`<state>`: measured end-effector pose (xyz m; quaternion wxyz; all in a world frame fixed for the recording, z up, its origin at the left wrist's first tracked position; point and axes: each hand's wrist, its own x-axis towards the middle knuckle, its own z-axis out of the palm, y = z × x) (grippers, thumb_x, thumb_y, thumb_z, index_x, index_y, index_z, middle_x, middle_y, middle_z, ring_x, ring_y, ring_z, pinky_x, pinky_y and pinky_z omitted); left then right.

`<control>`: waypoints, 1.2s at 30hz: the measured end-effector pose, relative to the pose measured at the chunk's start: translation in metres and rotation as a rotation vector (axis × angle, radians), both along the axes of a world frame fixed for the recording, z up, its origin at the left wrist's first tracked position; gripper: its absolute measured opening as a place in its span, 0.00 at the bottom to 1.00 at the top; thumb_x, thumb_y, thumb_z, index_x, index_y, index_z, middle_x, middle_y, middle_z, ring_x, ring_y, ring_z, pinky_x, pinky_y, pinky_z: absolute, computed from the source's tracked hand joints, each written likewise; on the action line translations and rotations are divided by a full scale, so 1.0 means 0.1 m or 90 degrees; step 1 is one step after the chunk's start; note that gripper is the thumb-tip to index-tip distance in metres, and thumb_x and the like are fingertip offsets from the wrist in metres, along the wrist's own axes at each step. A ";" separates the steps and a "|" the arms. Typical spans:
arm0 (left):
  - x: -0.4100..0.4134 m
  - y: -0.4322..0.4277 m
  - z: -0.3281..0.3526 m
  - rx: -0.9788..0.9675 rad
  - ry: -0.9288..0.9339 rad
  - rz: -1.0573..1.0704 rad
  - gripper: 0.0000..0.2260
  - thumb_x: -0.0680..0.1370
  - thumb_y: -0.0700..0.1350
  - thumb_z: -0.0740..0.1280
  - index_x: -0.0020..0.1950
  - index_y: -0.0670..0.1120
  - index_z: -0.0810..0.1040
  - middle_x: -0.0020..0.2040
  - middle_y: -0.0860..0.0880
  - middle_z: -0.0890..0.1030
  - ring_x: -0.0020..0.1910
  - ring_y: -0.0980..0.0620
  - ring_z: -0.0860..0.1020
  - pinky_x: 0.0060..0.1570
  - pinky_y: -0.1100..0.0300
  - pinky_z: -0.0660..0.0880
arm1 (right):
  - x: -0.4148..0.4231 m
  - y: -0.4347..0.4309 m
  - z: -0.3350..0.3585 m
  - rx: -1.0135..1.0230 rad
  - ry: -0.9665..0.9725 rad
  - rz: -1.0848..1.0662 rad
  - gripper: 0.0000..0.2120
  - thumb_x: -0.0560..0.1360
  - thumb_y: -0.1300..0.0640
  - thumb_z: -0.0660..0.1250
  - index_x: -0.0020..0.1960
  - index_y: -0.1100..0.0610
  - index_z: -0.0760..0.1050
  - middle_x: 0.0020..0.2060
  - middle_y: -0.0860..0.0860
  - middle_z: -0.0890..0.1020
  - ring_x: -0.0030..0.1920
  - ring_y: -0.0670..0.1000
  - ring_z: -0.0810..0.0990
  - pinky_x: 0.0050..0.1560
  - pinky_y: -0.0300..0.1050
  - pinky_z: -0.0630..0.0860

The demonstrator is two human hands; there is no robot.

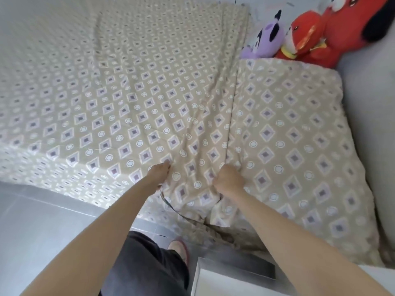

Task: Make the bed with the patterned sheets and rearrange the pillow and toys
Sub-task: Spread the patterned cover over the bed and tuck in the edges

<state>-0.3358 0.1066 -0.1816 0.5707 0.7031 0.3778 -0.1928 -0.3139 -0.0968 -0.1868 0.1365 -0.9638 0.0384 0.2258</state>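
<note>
- Covering the mattress from the left side onward, the beige bed sheet printed with purple-centred diamonds and small white rings (111, 99) lies flat and smooth on the left, then gathers into long soft creases toward the middle.
- Glossy pale grey floor tiles (32, 212) show below the bed's near edge.
- Dark grey trousers (145, 265) and a rounded pink slipper (180, 248) stand on them.
- The left hand (159, 175) pinches a fold of the sheet at the near edge, fingers curled into the cloth.
- Just beside it — a loose flap hanging between them — the right hand (228, 180) is fisted round bunched fabric of the same sheet.
- A plump square pillow in matching diamond print (299, 146) rests at the right end, its edge touching the creased sheet.
- Behind the pillow sit a fuzzy purple plush toy (268, 37) and two red plush toys (305, 39).
- A grey padded panel (372, 107) borders the far right.
</note>
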 end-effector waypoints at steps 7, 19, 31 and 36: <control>-0.07 -0.04 0.02 -0.037 -0.060 0.070 0.14 0.73 0.47 0.73 0.55 0.42 0.81 0.37 0.48 0.78 0.35 0.54 0.76 0.34 0.63 0.74 | -0.07 0.02 -0.08 -0.020 0.000 0.041 0.18 0.76 0.51 0.64 0.61 0.62 0.72 0.60 0.57 0.73 0.56 0.58 0.77 0.52 0.48 0.71; -0.01 0.10 0.11 0.023 -0.090 0.096 0.11 0.71 0.42 0.75 0.50 0.38 0.82 0.39 0.44 0.80 0.42 0.46 0.80 0.49 0.53 0.79 | 0.01 -0.09 0.07 0.139 0.090 0.004 0.06 0.73 0.62 0.65 0.37 0.60 0.76 0.33 0.53 0.76 0.37 0.54 0.78 0.37 0.43 0.74; -0.16 -0.09 -0.24 0.281 -0.066 -0.031 0.10 0.77 0.47 0.67 0.38 0.46 0.82 0.38 0.43 0.82 0.42 0.43 0.80 0.41 0.59 0.73 | -0.10 -0.28 0.10 0.072 0.068 -0.054 0.09 0.70 0.68 0.59 0.33 0.60 0.70 0.29 0.54 0.76 0.34 0.54 0.79 0.29 0.39 0.70; -0.27 -0.13 -0.24 0.253 -0.047 -0.055 0.19 0.73 0.61 0.67 0.32 0.47 0.73 0.28 0.51 0.75 0.31 0.52 0.74 0.28 0.61 0.65 | -0.20 -0.24 -0.01 0.098 0.056 -0.046 0.10 0.76 0.55 0.64 0.38 0.59 0.74 0.36 0.54 0.82 0.40 0.54 0.82 0.33 0.41 0.73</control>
